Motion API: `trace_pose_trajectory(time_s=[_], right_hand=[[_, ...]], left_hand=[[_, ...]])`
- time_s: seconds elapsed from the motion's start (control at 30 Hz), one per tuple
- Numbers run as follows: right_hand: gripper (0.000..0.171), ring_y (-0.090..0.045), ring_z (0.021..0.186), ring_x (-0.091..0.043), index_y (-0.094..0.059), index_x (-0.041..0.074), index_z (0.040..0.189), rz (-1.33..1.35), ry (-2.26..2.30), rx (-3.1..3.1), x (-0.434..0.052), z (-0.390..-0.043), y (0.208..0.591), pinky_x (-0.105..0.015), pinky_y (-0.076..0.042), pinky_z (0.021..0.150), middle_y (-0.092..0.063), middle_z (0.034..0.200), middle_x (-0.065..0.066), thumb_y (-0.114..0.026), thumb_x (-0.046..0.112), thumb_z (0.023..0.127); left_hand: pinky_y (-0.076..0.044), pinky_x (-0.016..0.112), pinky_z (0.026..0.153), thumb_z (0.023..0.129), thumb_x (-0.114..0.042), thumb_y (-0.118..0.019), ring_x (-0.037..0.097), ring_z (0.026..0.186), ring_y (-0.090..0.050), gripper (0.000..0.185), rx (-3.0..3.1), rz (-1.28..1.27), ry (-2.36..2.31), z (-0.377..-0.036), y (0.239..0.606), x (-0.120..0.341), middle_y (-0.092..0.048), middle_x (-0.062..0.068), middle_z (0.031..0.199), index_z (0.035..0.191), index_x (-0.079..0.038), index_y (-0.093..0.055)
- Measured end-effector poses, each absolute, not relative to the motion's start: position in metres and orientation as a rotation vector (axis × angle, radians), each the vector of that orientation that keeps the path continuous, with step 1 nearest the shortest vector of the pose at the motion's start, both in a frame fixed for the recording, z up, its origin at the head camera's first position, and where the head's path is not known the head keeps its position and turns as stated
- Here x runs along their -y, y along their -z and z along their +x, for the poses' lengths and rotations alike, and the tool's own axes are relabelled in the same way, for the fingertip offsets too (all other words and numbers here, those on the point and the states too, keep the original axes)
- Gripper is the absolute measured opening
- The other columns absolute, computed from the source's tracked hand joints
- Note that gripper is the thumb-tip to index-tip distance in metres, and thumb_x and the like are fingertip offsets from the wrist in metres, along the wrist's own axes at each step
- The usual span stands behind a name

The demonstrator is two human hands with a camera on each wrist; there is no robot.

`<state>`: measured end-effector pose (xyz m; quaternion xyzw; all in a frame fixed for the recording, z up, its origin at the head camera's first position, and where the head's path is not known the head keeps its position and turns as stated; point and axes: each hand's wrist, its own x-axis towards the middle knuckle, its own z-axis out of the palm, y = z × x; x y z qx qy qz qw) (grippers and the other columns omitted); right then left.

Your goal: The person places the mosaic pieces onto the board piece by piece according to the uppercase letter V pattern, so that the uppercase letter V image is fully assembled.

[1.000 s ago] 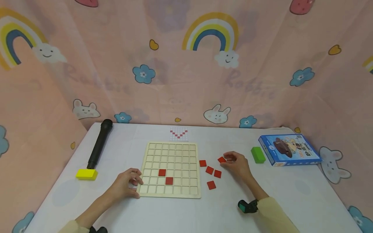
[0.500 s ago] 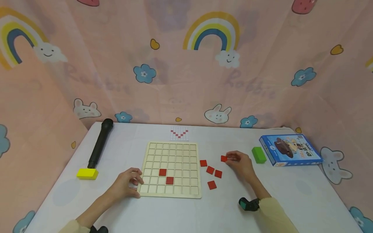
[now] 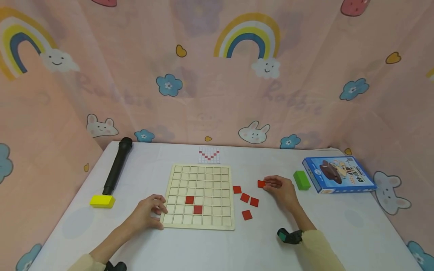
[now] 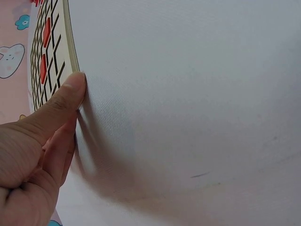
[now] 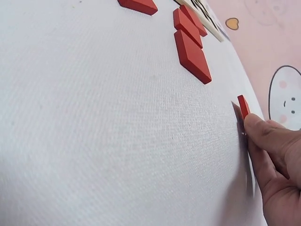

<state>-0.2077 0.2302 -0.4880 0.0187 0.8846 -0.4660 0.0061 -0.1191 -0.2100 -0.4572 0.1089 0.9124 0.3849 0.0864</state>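
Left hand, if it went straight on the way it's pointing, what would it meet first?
The grid board: the left hand is touching its left edge. Past that edge, the red tiles lying in its cells might come next, but the height of the path is hard to judge.

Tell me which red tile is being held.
The red tile farthest right in the head view, pinched by the right hand; four loose tiles lie beside the grid board, two others in its squares.
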Motion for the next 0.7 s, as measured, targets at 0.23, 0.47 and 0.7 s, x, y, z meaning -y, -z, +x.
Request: trace_pose_trajectory(time_s=[0.23, 0.47, 0.7], right_hand=[[0.033, -0.062, 0.107, -0.032, -0.061, -0.001, 0.119, 0.12, 1.475, -2.751, -0.224, -0.205, 0.484, -0.038, -0.048, 0.093, -0.066, 0.114, -0.019, -0.068, 0.005, 0.087], [0.034, -0.062, 0.107, -0.032, -0.061, -0.001, 0.12, 0.114, 1.516, -2.743, -0.219, -0.203, 0.48, -0.035, -0.048, 0.091, -0.065, 0.115, -0.019, -0.068, 0.004, 0.087], [0.032, -0.062, 0.108, -0.032, -0.062, -0.001, 0.119, 0.104, 1.558, -2.736, -0.211, -0.201, 0.475, -0.034, -0.048, 0.09, -0.065, 0.115, -0.02, -0.067, 0.002, 0.088]], left_hand=[[-0.052, 0.027, 0.072, 0.05, 0.005, -0.089, 0.017, 0.08, -0.056, 0.039, -2.717, 0.323, -1.148, -0.119, 0.458, 0.21, -0.055, 0.012, 0.113, 0.082, -0.004, -0.068], [-0.052, 0.026, 0.071, 0.049, 0.006, -0.089, 0.016, 0.079, -0.055, 0.04, -2.725, 0.311, -1.156, -0.118, 0.458, 0.209, -0.056, 0.012, 0.113, 0.082, -0.004, -0.068], [-0.051, 0.024, 0.07, 0.048, 0.008, -0.088, 0.015, 0.078, -0.055, 0.04, -2.741, 0.299, -1.141, -0.119, 0.459, 0.208, -0.056, 0.011, 0.112, 0.081, -0.004, -0.068]])
